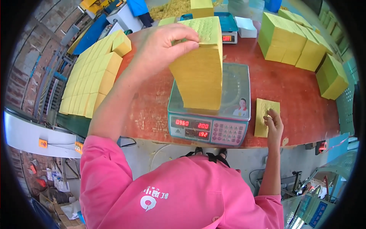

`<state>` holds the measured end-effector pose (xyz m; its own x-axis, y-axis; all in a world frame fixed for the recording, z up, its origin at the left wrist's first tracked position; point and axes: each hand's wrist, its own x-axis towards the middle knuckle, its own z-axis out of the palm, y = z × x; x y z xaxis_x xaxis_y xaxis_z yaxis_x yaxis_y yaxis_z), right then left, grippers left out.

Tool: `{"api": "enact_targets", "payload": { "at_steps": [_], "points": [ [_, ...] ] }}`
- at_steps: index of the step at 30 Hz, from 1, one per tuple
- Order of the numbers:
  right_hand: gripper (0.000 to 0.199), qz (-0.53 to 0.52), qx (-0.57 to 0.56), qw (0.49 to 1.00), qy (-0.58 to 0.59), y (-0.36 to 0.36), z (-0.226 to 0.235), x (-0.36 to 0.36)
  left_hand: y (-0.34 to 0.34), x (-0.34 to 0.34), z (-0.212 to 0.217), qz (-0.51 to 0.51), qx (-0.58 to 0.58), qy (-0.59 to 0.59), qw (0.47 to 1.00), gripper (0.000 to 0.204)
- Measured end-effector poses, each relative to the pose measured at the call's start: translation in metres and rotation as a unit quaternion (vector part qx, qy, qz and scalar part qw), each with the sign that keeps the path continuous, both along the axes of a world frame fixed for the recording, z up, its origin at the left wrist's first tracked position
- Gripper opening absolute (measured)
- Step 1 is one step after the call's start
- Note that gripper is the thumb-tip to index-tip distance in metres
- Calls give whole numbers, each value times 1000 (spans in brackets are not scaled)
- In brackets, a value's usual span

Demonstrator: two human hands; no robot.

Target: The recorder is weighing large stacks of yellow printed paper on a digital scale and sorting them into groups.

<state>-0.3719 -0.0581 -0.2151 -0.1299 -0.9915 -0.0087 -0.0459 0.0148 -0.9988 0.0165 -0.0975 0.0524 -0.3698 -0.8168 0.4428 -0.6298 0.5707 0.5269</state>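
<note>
A tall stack of yellow paper [200, 76] stands on the flat pan of a digital scale [236, 91], leaning a little and wider toward its top. At its upper near edge, my left hand [167, 44] is closed, thumb and fingers pinching the top sheets. Rows of small embossed marks cover the stack's top. To the right of the scale, a thin pile of yellow paper [262, 128] lies flat on the red table. My right hand [274, 124] is over this pile with bent fingers pinched at its top sheets. Red digits glow on the scale's front panel.
Blocks of yellow paper [89, 76] are packed in rows at the left. More paper blocks [286, 40] stand at the back right of the red table [148, 110]. Behind the tall stack is a second scale [228, 23] bearing a yellow block. A person in blue [138, 7] stands far back.
</note>
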Motion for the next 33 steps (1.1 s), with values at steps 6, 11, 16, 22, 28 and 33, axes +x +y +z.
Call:
{"api": "enact_targets", "payload": {
  "at_steps": [6,11,16,22,28,33],
  "points": [
    [34,23,-13,1000,-15,0,33,6,9,-11,-2,30,-126,-27,991,9],
    [54,162,14,948,-273,6,112,32,30,-65,0,66,-386,-67,918,6],
    [52,237,51,860,-449,18,147,20,92,-149,-46,-147,-337,-158,916,20],
    [43,40,119,977,-175,8,73,-49,89,-210,-143,-253,-159,-54,953,41],
    [45,33,177,969,-167,-2,34,-78,108,-139,-157,-225,245,-28,943,27],
    [46,105,182,968,-137,-37,10,-66,149,-96,-165,-100,330,-50,937,21]
  ]
}}
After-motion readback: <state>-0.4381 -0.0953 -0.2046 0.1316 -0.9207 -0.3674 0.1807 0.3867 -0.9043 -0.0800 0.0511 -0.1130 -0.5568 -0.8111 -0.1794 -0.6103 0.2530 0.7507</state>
